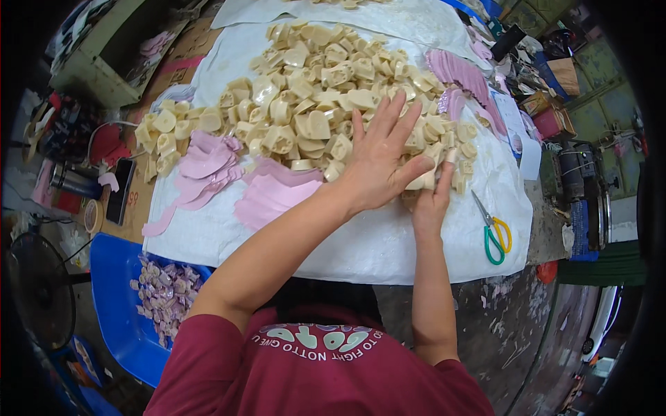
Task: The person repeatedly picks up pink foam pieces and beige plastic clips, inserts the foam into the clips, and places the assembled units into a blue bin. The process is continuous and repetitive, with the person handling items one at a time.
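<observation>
At the right front of the pile [305,125], both hands meet around a cream piece [421,182]

Left hand [376,170] has its fingers spread apart over the pile, thumb beside the piece; right hand [430,206] is curled at it, partly hidden, so I cannot tell whether it is clamped. The piece looks light, fairly stiff and smooth, perhaps slippery where it shines; thumb and fingertips across its thick sides should hold best

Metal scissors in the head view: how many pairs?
1: metal scissors with green and yellow looped handles, lying on the white sheet, right of the right hand. Others may be hidden from view.
</observation>
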`<state>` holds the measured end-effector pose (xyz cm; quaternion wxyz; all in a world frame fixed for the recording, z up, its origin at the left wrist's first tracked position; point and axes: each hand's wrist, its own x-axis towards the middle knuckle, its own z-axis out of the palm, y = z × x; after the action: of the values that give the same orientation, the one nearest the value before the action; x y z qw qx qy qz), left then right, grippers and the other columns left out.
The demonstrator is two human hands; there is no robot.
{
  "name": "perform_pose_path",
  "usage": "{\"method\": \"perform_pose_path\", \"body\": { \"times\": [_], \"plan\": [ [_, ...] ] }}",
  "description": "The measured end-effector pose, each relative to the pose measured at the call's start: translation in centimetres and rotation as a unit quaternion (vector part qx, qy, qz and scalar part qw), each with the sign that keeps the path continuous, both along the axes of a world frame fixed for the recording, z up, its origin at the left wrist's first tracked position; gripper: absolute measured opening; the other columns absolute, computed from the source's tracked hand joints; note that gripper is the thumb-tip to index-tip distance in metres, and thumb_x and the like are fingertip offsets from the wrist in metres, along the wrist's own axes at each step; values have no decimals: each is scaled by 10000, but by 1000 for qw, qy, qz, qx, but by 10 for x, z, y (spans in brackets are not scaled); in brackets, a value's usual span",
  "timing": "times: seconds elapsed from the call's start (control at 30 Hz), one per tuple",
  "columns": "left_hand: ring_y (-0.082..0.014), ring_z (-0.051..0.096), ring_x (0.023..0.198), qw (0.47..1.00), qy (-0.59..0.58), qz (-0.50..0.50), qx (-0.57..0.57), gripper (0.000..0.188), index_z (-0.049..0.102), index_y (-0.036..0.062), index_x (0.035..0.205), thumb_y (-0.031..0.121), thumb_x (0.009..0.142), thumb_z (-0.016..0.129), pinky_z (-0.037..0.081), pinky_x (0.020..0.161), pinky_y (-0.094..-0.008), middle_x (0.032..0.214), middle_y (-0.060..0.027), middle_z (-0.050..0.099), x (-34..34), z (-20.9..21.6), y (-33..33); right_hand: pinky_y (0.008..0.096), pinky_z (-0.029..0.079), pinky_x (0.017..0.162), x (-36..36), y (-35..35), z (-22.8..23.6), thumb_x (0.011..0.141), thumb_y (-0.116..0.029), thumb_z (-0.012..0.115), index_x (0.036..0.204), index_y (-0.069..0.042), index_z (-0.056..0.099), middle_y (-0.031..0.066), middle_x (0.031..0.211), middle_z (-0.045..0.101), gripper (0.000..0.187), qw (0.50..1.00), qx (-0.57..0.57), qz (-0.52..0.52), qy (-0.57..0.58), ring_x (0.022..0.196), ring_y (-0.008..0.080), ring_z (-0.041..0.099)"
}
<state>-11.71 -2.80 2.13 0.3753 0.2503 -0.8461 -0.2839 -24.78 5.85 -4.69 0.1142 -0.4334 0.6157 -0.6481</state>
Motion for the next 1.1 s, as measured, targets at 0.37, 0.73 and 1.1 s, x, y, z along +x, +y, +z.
{"method": "perform_pose_path", "body": {
  "times": [0.37, 0.73, 1.1],
  "plan": [
    [-382, 224, 1415, 964, -254, 57, -58, 716, 420, 130, 1410, 403, 801, 680, 91, 1113, -610, 1527, -174, 262, 218, -40, 55, 457, 287, 1097, 55, 58, 28, 880, -88, 536, 1325, 85, 399, 266, 1440, 348, 497, 955, 2, -35, 296, 1341, 385, 350],
    [-417, 127, 1433, 947, -263, 181, 37, 812, 328, 119, 1457, 310, 770, 717, 55, 1081, -670, 1557, -193, 139, 198, -61, 97, 518, 259, 1099, 146, 4, 3, 815, -166, 656, 1355, 6, 432, 248, 1463, 309, 609, 908, 57, 235, 343, 1339, 454, 300],
    [-400, 302, 1375, 953, -72, 290, -51, 591, 499, 60, 1335, 161, 788, 697, 100, 1136, -535, 1460, -211, 360, 243, -61, 84, 458, 298, 1091, 121, 43, 23, 819, -11, 591, 1362, 54, 388, 267, 1435, 356, 584, 939, 81, 171, 289, 1324, 425, 364]
  ]
}}
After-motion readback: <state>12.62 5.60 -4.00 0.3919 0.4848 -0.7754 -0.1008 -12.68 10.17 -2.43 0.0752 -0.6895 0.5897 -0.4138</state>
